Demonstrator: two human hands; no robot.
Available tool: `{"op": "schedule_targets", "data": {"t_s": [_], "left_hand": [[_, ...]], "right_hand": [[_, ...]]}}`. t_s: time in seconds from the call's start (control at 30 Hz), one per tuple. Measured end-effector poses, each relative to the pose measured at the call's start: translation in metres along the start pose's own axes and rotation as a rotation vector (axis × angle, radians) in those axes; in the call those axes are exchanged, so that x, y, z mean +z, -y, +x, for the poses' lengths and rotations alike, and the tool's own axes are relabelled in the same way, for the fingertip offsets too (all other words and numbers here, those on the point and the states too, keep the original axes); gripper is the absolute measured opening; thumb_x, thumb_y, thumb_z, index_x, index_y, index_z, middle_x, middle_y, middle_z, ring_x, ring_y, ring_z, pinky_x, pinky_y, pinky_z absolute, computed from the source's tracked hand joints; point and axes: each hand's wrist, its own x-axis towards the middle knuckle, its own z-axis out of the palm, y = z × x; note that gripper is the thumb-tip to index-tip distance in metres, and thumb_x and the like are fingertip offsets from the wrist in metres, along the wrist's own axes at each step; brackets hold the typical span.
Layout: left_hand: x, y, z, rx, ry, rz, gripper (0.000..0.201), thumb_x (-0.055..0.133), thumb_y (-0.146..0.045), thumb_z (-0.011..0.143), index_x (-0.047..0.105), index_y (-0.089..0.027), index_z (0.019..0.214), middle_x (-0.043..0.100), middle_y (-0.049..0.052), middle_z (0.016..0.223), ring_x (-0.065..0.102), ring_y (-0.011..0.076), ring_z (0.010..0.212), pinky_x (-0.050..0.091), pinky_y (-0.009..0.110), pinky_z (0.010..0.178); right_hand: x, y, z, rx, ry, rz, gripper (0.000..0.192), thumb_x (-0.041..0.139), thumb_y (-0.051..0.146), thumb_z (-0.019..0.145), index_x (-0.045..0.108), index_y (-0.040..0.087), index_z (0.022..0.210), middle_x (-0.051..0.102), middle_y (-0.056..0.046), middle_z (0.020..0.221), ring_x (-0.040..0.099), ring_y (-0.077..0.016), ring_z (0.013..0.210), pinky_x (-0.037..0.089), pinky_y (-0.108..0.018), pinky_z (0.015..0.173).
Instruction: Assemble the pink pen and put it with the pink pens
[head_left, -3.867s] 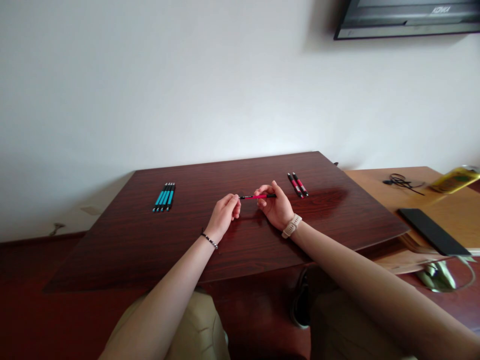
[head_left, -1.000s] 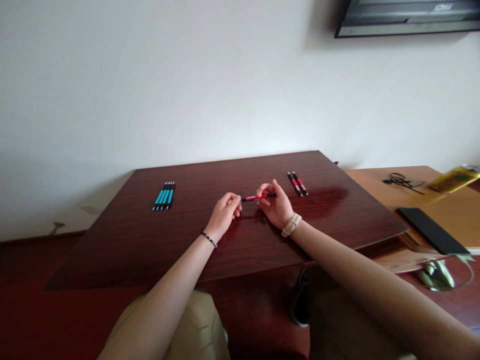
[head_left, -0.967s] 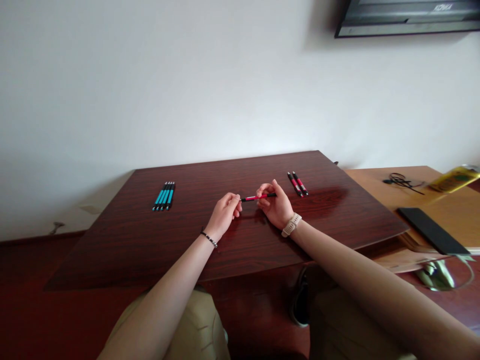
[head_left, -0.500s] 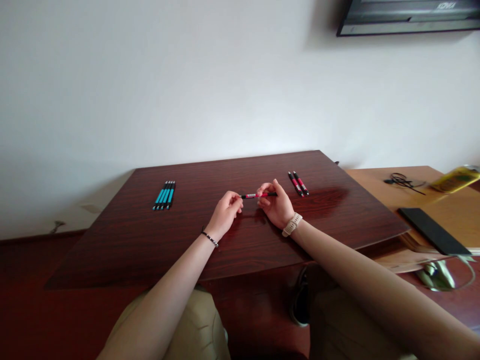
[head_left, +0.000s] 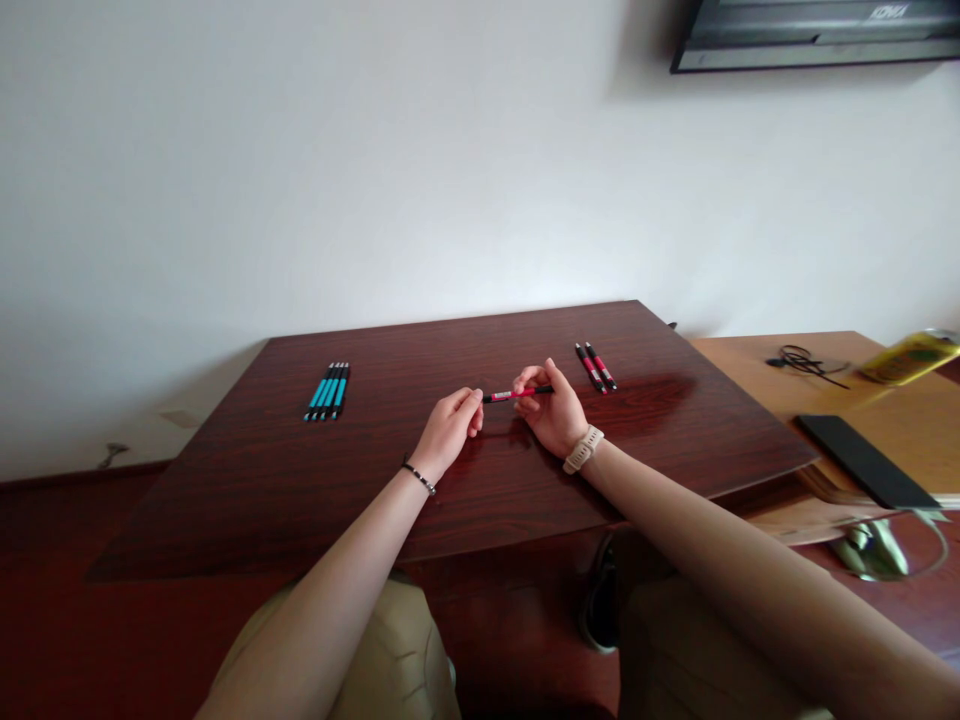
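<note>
Head view: slim red-and-black plastic pen (head_left: 514, 394) pinched level by the right hand (head_left: 553, 412), fingers closed round its right half, held just above the dark reddish wooden tabletop (head_left: 262, 480). Left hand (head_left: 448, 430) loosely curled, fingertips (head_left: 475, 401) at the pen's left tip; touching or just apart, cannot tell. Likely risks: a slack pinch letting the pen drop and roll, or a hard pull springing an end piece loose. Beyond the right fingers, two matching red-and-black pens (head_left: 595, 367); well left of the left fingers, a row of teal-and-black pens (head_left: 328, 391).
</note>
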Motion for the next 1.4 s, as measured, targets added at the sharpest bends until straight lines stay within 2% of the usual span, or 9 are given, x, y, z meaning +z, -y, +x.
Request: {"op": "schedule_targets", "data": {"t_s": [0.27, 0.53, 0.7, 0.83, 1.0, 1.13, 1.27, 1.4], "left_hand": [[-0.002, 0.003, 0.001, 0.073, 0.014, -0.014, 0.040, 0.058, -0.054, 0.102, 0.056, -0.021, 0.080, 0.058, 0.001, 0.072, 0.053, 0.0132, 0.063, 0.039, 0.025, 0.057], [0.004, 0.005, -0.002, 0.165, -0.026, 0.023, 0.032, 0.057, -0.049, 0.104, 0.056, -0.021, 0.087, 0.061, 0.001, 0.083, 0.054, 0.0115, 0.065, 0.040, 0.024, 0.058], [0.003, 0.004, -0.001, 0.111, 0.005, -0.030, 0.033, 0.060, -0.049, 0.103, 0.056, -0.021, 0.086, 0.062, 0.001, 0.080, 0.055, 0.0115, 0.064, 0.039, 0.023, 0.055], [0.003, 0.006, -0.001, 0.040, 0.016, -0.067, 0.043, 0.056, -0.059, 0.103, 0.056, -0.021, 0.082, 0.062, 0.002, 0.075, 0.057, 0.0126, 0.062, 0.039, 0.024, 0.054], [0.005, 0.004, -0.001, 0.014, 0.025, -0.030, 0.054, 0.051, -0.065, 0.104, 0.058, -0.020, 0.077, 0.063, 0.003, 0.071, 0.055, 0.0131, 0.059, 0.038, 0.026, 0.053], [0.001, 0.001, 0.000, 0.002, 0.054, -0.136, 0.053, 0.056, -0.066, 0.101, 0.058, -0.020, 0.076, 0.057, 0.001, 0.068, 0.050, 0.0122, 0.057, 0.034, 0.026, 0.052], [-0.004, 0.004, 0.001, 0.019, 0.073, -0.220, 0.044, 0.062, -0.060, 0.100, 0.059, -0.019, 0.084, 0.058, 0.001, 0.073, 0.051, 0.0111, 0.061, 0.034, 0.024, 0.053], [-0.005, 0.006, 0.001, 0.041, 0.067, -0.202, 0.038, 0.064, -0.055, 0.100, 0.061, -0.019, 0.090, 0.064, 0.002, 0.083, 0.053, 0.0101, 0.064, 0.036, 0.022, 0.054]], "right_hand": [[0.001, 0.000, 0.000, 0.001, -0.038, -0.022, 0.045, 0.059, 0.056, 0.105, 0.068, 0.022, 0.077, 0.070, -0.003, 0.075, 0.036, -0.0114, 0.051, 0.039, -0.027, 0.053], [0.000, -0.001, 0.002, 0.009, -0.111, 0.011, 0.048, 0.061, 0.060, 0.104, 0.067, 0.022, 0.077, 0.074, -0.004, 0.073, 0.040, -0.0107, 0.049, 0.039, -0.027, 0.052], [-0.003, -0.003, 0.003, 0.019, -0.130, 0.015, 0.051, 0.061, 0.066, 0.103, 0.070, 0.021, 0.080, 0.076, -0.005, 0.076, 0.042, -0.0102, 0.049, 0.041, -0.027, 0.051], [-0.001, -0.004, 0.003, 0.005, -0.107, -0.015, 0.055, 0.062, 0.070, 0.101, 0.072, 0.020, 0.082, 0.075, -0.006, 0.075, 0.041, -0.0094, 0.050, 0.041, -0.026, 0.051], [0.008, 0.001, 0.001, -0.065, -0.037, -0.116, 0.044, 0.075, 0.063, 0.096, 0.073, 0.020, 0.085, 0.076, -0.005, 0.079, 0.042, -0.0091, 0.053, 0.039, -0.025, 0.051], [0.017, 0.002, 0.000, -0.094, -0.002, -0.169, 0.042, 0.074, 0.062, 0.096, 0.076, 0.020, 0.090, 0.079, -0.007, 0.084, 0.047, -0.0103, 0.056, 0.037, -0.026, 0.050], [0.020, -0.003, 0.003, -0.091, -0.022, -0.168, 0.047, 0.071, 0.067, 0.097, 0.077, 0.020, 0.095, 0.082, -0.008, 0.091, 0.038, -0.0087, 0.051, 0.037, -0.027, 0.049], [0.017, -0.009, 0.007, -0.093, -0.056, -0.174, 0.053, 0.072, 0.073, 0.093, 0.078, 0.021, 0.098, 0.083, -0.007, 0.098, 0.028, -0.0071, 0.047, 0.032, -0.028, 0.046]]}}
